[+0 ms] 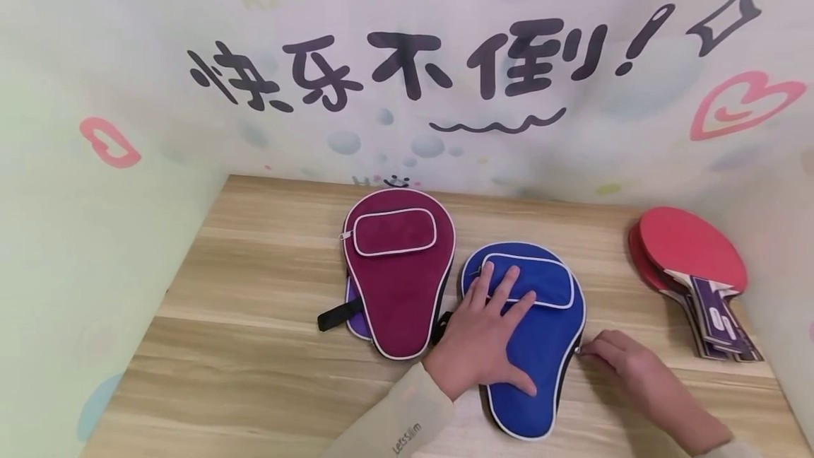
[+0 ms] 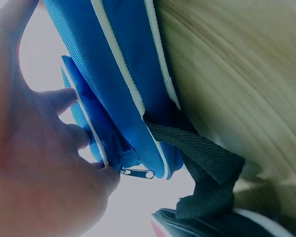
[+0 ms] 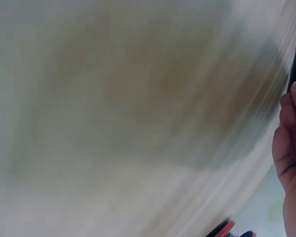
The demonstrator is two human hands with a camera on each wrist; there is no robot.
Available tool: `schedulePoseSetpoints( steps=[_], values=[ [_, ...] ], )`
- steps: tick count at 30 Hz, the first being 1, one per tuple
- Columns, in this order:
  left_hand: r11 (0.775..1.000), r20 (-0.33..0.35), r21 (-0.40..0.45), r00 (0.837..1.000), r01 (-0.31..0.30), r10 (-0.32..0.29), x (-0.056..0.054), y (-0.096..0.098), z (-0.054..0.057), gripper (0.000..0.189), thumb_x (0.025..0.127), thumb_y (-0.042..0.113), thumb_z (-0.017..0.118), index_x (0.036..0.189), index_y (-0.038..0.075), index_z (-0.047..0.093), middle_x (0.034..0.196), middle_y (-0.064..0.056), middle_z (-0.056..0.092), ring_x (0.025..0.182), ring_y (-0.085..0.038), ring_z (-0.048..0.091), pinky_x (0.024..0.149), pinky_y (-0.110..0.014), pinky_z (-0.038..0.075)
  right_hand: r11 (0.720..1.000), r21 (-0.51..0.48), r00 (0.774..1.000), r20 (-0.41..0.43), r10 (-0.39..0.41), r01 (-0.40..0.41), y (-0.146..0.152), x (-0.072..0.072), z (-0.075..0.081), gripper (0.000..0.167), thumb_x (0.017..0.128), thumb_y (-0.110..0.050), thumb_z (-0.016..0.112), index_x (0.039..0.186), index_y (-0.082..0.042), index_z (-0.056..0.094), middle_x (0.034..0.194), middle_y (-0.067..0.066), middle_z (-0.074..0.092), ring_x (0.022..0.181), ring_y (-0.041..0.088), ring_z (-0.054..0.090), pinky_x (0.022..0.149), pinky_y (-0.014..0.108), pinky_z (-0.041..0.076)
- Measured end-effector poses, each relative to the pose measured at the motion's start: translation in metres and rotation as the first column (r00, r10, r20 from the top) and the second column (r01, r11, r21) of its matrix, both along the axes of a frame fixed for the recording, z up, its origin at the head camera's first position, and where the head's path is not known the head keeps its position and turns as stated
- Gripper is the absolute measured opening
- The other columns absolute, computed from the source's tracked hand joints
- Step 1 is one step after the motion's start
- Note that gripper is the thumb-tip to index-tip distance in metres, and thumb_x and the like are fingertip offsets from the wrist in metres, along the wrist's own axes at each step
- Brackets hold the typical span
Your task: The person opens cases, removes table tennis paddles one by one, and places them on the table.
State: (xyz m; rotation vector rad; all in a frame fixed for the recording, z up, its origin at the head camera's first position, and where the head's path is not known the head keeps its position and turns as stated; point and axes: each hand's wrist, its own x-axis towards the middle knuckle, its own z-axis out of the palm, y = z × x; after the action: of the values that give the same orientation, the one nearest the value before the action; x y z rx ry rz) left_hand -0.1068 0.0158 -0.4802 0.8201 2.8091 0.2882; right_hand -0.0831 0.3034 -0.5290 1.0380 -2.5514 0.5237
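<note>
A blue paddle case (image 1: 540,345) with white piping and a small front pocket (image 1: 537,280) lies on the wooden table. My left hand (image 1: 485,338) rests on it with fingers spread, the fingertips on the pocket and the thumb on the lower part. In the left wrist view, the fingers touch the pocket beside its zipper pull (image 2: 137,173), and a black strap (image 2: 202,153) hangs from the case's side. At the case's right edge, my right hand (image 1: 626,366) pinches the zipper pull (image 1: 578,350) between thumb and forefinger. The right wrist view shows the curled fingers (image 3: 288,148) at the dark edge.
To the left lies a maroon paddle case (image 1: 403,295) on top of a purple one (image 1: 357,324), with a black strap (image 1: 339,314) sticking out. Several red table tennis paddles (image 1: 693,246) are stacked at the right near the wall. A printed cloth wall (image 1: 407,147) stands behind the table (image 1: 254,373).
</note>
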Motion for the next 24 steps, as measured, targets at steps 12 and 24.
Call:
schedulePoseSetpoints(
  steps=[12,24],
  values=[
    [1.000,0.015,0.012,1.000,-0.017,0.017,-0.001,-0.001,-0.003,0.124,0.061,0.092,0.066,0.163,0.040,0.017,0.175,0.002,-0.007,0.161,-0.034,-0.012,0.130,-0.050,0.019,0.996,0.000,0.933,0.351,-0.080,0.086,-0.046,0.083,-0.002,0.039,0.072,-0.005,0.088,0.094,-0.033,0.070,0.086,-0.027,0.064,0.072,-0.015,0.054,0.068,-0.001,0.043],
    [1.000,0.010,0.012,1.000,-0.016,0.016,-0.001,-0.001,-0.004,0.126,0.062,0.092,0.067,0.163,0.040,0.014,0.175,0.002,-0.009,0.161,-0.033,-0.014,0.130,-0.052,0.017,0.965,-0.069,0.924,0.313,-0.218,0.251,-0.095,0.122,-0.008,0.032,0.071,-0.010,0.090,0.086,-0.033,0.074,0.080,-0.033,0.063,0.070,-0.023,0.050,0.057,0.001,0.039]
  ],
)
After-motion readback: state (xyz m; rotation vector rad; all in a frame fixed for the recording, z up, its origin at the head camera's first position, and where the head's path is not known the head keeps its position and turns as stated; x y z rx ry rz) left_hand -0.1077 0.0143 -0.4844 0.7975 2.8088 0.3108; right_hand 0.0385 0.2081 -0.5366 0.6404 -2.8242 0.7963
